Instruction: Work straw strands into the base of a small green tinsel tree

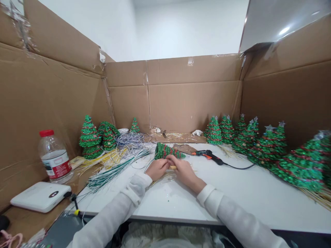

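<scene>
A green tinsel tree (167, 151) is seen lying on its side towards the far edge of the white surface (232, 196), a little left of its middle. The wider end is turned left, the narrower end right; the green is crossed by darker red bands, and the lower side is partly hidden by the hands.

The fingers of the left hand (156, 168) and the right hand (184, 170) are bent inward and brought together at the tree's near side; whether the tree or some smaller part is being gripped cannot be told. A short tan piece (172, 167) is seen between the hands.

Just beyond the tree, a brown flat piece (184, 148) is partly covered. To the right, a black-and-orange glue gun (210, 156) is laid with its nozzle pointed left. The left edge is crowded — dark green wires (111, 172), yellow strands (106, 158) and a purplish wire tangle (131, 140) are heaped there. Star-topped trees (266, 144) are lined along the right side.

Beyond the left edge, a red-capped bottle (55, 167) and a white device (38, 196) are placed — the bottle's red-and-white label (57, 165) is too small to be read.
</scene>
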`<control>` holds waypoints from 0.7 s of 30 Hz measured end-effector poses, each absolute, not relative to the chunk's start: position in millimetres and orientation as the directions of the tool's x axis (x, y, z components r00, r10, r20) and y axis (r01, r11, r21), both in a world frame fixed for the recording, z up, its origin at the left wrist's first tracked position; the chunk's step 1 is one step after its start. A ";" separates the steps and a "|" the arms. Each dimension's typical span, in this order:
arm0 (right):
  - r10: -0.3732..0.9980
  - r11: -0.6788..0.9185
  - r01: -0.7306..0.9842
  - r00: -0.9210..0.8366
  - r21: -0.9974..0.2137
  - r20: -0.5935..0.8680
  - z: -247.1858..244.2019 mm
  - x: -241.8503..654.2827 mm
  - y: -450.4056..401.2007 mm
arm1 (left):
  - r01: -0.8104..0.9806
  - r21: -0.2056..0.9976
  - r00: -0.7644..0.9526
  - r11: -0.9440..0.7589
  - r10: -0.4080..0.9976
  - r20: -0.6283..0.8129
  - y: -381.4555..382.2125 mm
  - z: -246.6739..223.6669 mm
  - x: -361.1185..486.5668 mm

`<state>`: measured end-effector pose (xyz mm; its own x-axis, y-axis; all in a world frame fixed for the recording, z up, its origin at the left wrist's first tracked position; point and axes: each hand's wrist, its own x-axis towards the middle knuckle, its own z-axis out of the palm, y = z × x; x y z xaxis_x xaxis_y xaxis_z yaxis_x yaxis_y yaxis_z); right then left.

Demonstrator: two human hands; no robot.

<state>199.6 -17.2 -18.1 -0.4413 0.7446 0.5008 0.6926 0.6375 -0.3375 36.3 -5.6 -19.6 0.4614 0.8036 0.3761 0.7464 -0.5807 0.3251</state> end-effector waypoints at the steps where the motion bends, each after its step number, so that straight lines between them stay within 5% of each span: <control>1: 0.748 0.626 0.702 -0.420 -0.338 0.514 -18.2 199.8 -16.4 | 0.741 0.331 0.459 -0.584 0.800 0.386 -6.4 -18.5 36.1; 7: 0.747 0.599 0.695 -0.309 -0.397 0.588 -20.0 203.1 -10.5 | 0.768 0.352 0.387 -0.535 0.826 0.410 -9.1 -14.2 33.7; 15: 0.721 0.682 0.567 -0.416 -0.462 0.554 -20.9 199.6 -12.4 | 0.784 0.346 0.381 -0.516 0.839 0.388 -9.9 -14.9 34.7; 21: 0.721 0.676 0.546 -0.350 -0.495 0.598 -22.6 200.9 -10.3 | 0.738 0.448 0.326 -0.504 0.848 0.417 -11.7 -12.8 35.1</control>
<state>200.9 -10.3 -22.6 -0.3503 0.7209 0.5980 0.5464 0.6758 -0.4947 35.1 -11.7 -12.8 0.3265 0.8483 0.4169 0.7384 -0.5042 0.4478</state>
